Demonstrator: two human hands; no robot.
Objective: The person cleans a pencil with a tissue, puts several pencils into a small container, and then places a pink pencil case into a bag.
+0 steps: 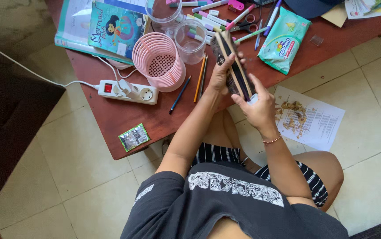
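Black and tan pencil case (pixel 232 62) sits in both your hands above the counter's (pixel 124 113) near edge, long axis pointing away toward the pens. Your left hand (pixel 221 75) and right hand (pixel 257 108) are closed around it.

A green wipes pack (pixel 284 39) is lying on the table's right part, beside the pens. A small green-edged sachet (pixel 134 137) is sitting at the table's near edge. A printed sheet (pixel 310 118) is lying on the floor tiles.
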